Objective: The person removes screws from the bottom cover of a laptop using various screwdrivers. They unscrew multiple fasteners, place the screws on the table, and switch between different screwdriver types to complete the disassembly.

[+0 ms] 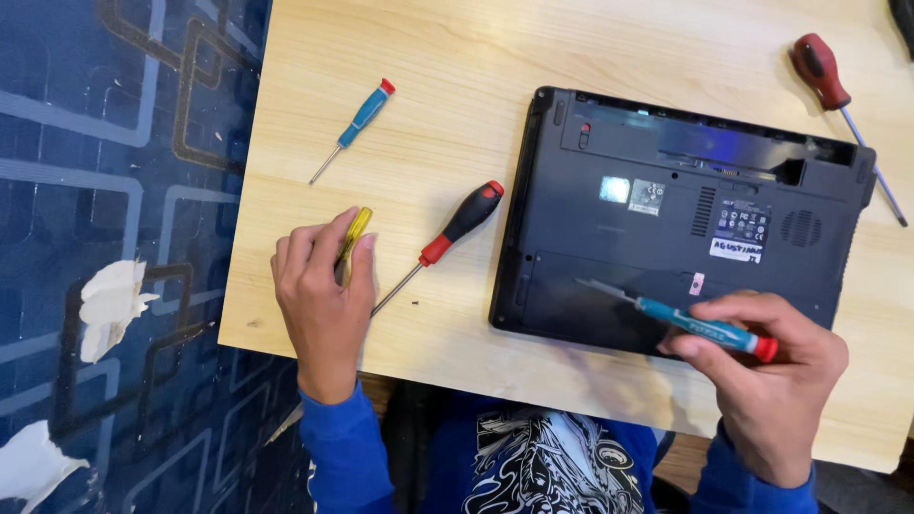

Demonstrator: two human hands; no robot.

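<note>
A black laptop (pixel 666 209) lies upside down on the light wooden table (pixel 457 57), its battery bay empty along the far edge. My right hand (pixel 771 371) grips a small blue screwdriver with a red cap (pixel 705 328), its tip hovering over the laptop's near cover panel. My left hand (pixel 324 295) rests on the table at the left, fingers closed around a yellow-handled screwdriver (pixel 355 233). Beside that hand lies a black and red screwdriver (pixel 447 238), with a tiny dark screw (pixel 417 303) near its shaft.
Farther back on the table lies another blue screwdriver with a red cap (pixel 357 124). A large red-handled screwdriver (pixel 838 105) lies at the far right. A blue patterned floor with white scraps (pixel 109 305) runs along the left of the table.
</note>
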